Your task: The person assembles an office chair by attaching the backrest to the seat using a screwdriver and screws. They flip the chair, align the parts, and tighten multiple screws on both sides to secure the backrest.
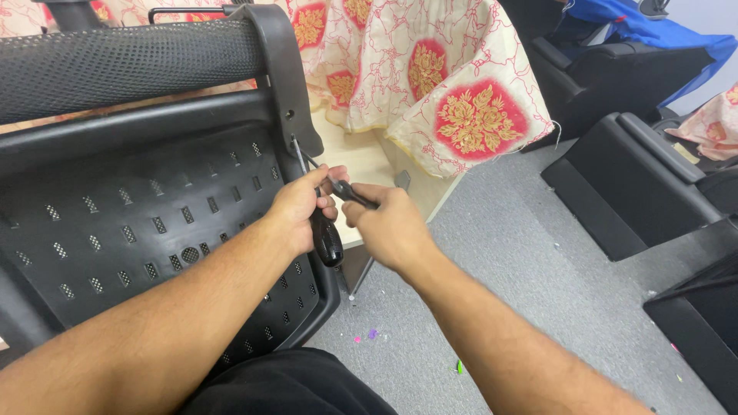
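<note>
1. A black office chair back (pixel 138 223), perforated with small rectangular holes and topped by a mesh headrest (pixel 131 61), filled the left half of the view, tilted towards the person.
2. Behind it stood a pale wooden table (pixel 361 157), draped with a cream cloth (pixel 430 77) patterned with red squares and gold flowers; the cloth hung over the table's right corner.
3. On the grey carpet (pixel 523 269) to the right lay several black chair parts (pixel 623 184), well apart from the hands, with a blue cover (pixel 638 31) near the top right corner of the room.
4. The left hand (pixel 296 211) was wrapped around a screwdriver (pixel 327 238), its black handle pointing down below the fist and its thin metal shaft running up to the right edge of the chair back, just under the headrest bracket (pixel 296 107).
5. The right hand (pixel 388 227) was closed around a small dark tool (pixel 350 192), fingers pressed about it; its tip met the screwdriver shaft just beside the left hand's thumb. What kind of tool it was, I could not tell.
6. Tiny coloured scraps (pixel 369 335) dotted the carpet below the chair.
</note>
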